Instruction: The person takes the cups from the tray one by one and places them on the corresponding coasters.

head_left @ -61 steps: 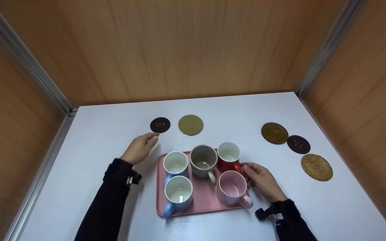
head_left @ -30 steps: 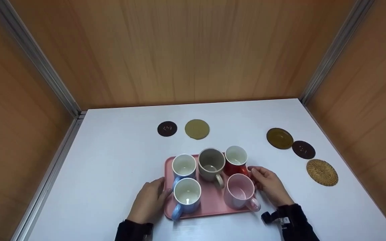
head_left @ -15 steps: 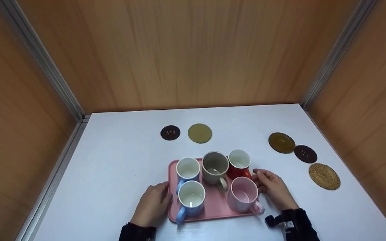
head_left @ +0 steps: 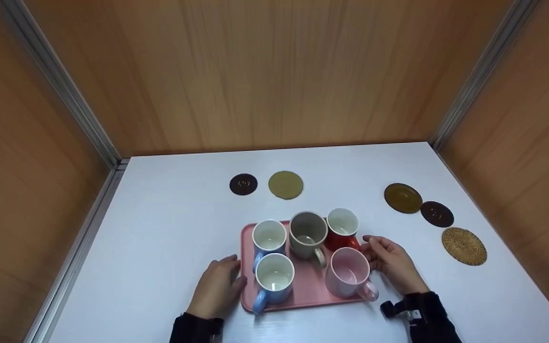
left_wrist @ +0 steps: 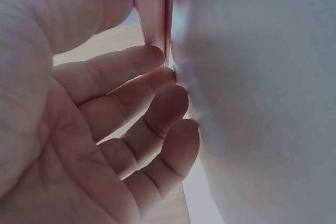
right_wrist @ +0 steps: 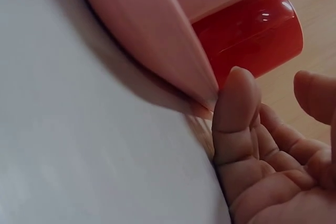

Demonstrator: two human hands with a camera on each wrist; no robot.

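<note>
White tabletop (head_left: 160,214) across lower frame. Near centre, dark round coaster (head_left: 243,184), olive-green coaster (head_left: 286,185) just to its right. Right of frame: olive-brown disc (head_left: 403,198), maroon disc (head_left: 437,214) at its lower right, woven tan mat (head_left: 464,246) below. Wood-grain back panel (head_left: 274,71) fills top; left panel (head_left: 22,166), right panel (head_left: 522,143) at edges; metal posts (head_left: 62,85) upper left, upper right.

Blue mugs (head_left: 275,275): two
Grey mug (head_left: 308,233): one
Red mug (head_left: 342,224): one
Pink mug (head_left: 348,271): one
Mugs altogether: five
Mug handles (head_left: 370,291): five
Pink tray (head_left: 308,286): one
Dark brown coasters (head_left: 243,184): two
Olive-green coaster (head_left: 286,185): one
Glossy olive-brown coaster (head_left: 403,198): one
Woven coaster (head_left: 464,246): one
Coasters altogether: five
Left hand (head_left: 215,288): one
Right hand (head_left: 395,264): one
Hands altogether: two
Black sleeves (head_left: 432,319): two
Wooden panels (head_left: 274,81): three
Upright metal posts (head_left: 482,78): two
White tabletop (head_left: 169,209): one
</note>
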